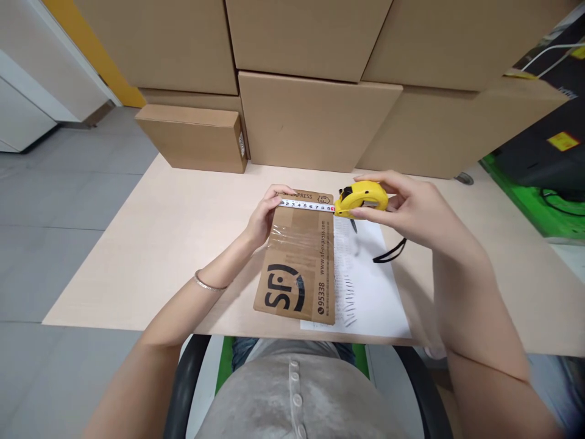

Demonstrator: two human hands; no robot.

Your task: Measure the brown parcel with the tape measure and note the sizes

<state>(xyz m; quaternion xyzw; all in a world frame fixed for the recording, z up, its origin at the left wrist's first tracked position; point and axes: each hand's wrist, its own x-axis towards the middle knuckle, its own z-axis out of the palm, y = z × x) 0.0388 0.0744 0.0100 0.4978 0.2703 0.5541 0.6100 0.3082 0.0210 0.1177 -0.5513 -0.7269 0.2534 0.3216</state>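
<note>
A brown cardboard box (299, 262) with black SF print lies in front of me on the table. The yellow tape measure (365, 196) is gripped in my right hand (406, 204), just off the box's right edge. Its white blade (306, 205) stretches across the upper part of the box. At the left edge, my left hand (265, 213) pinches the blade's end against the box. A black wrist strap (390, 251) hangs below the tape measure. Partly under the box is a white sheet of paper (379, 292) with print and pen strokes; a dark pen (353, 225) rests on it.
Large cardboard boxes (315, 122) are stacked along the table's back edge. A smaller carton (196, 137) stands at the back left. To the right, dark equipment (539, 158) sits over a green surface (525, 201). Chair armrests (189, 378) flank me below the light wooden table (137, 256).
</note>
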